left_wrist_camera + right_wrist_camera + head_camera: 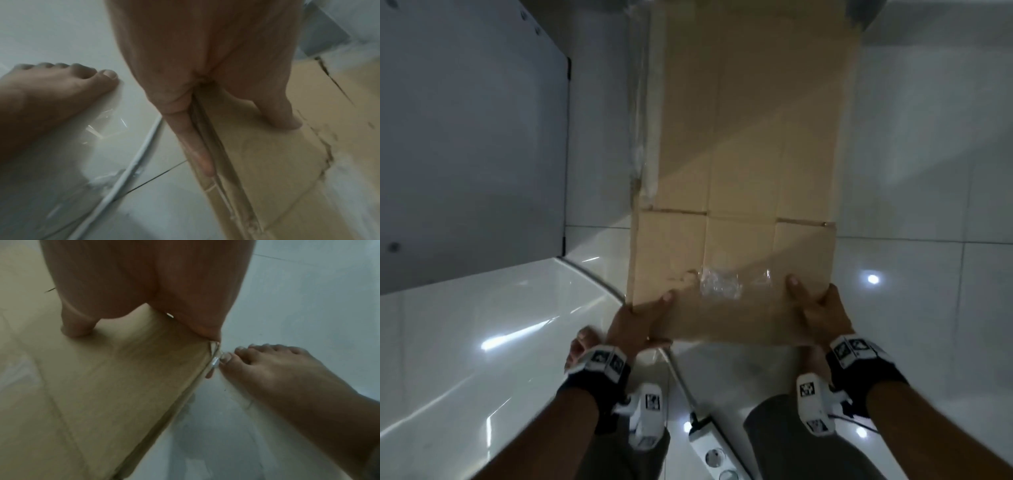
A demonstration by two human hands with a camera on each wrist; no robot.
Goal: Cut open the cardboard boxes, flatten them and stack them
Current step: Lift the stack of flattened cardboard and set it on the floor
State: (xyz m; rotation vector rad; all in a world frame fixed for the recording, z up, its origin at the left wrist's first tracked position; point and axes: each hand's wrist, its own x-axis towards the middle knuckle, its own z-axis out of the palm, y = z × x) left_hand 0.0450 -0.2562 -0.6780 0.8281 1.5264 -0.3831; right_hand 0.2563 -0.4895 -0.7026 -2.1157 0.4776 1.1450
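A long flattened brown cardboard box (pixel 743 144) stretches away from me over the white tiled floor. My left hand (pixel 643 315) grips its near left corner, thumb on top and fingers underneath. My right hand (pixel 815 308) grips the near right corner the same way. Crumpled clear tape (pixel 722 281) sticks to the cardboard between my thumbs. In the left wrist view my left hand (pixel 216 97) pinches the cardboard's (pixel 267 154) layered edge. In the right wrist view my right hand (pixel 144 305) holds the cardboard (pixel 113 386) with its thumb pressed on top.
A grey panel (pixel 472 137) stands at the left, and a glossy white slab (pixel 482 342) lies below it. A white power strip (pixel 709 448) with its cable lies between my legs. My bare feet (pixel 51 97) (pixel 287 378) stand on the tiles beside the cardboard's near corners.
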